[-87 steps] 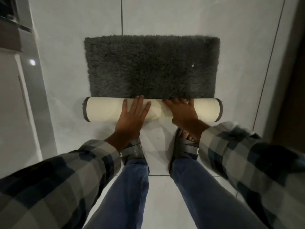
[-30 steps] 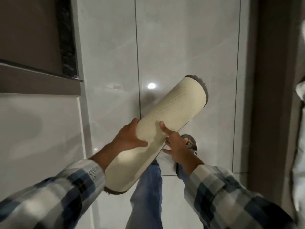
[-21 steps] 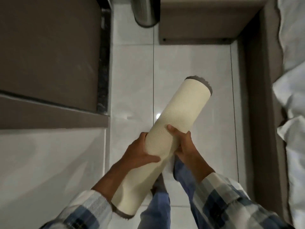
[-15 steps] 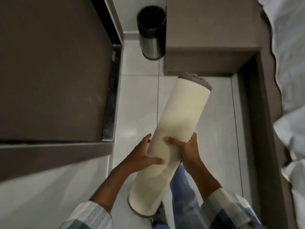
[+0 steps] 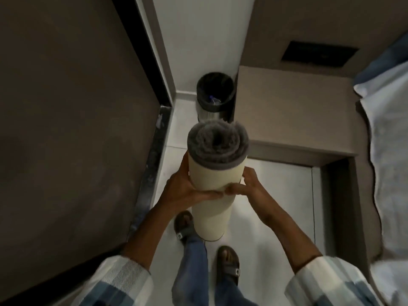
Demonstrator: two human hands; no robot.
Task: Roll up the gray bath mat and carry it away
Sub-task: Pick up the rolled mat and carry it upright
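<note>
The gray bath mat is rolled into a tight cylinder, cream backing outward and gray pile showing in a spiral at its top end. It stands nearly upright in the air above my feet. My left hand wraps its left side and my right hand wraps its right side, fingertips meeting at the front. Both hands grip the roll at about its upper third.
A black waste bin stands ahead in the corner. A brown bedside cabinet is to its right, with a white-sheeted bed at far right. A dark wall or door panel fills the left. White tiled floor lies between.
The roll has swung from a slant to nearly upright, its gray end now facing me. I have moved forward, so the bin and cabinet are closer. Both hands kept their hold.
</note>
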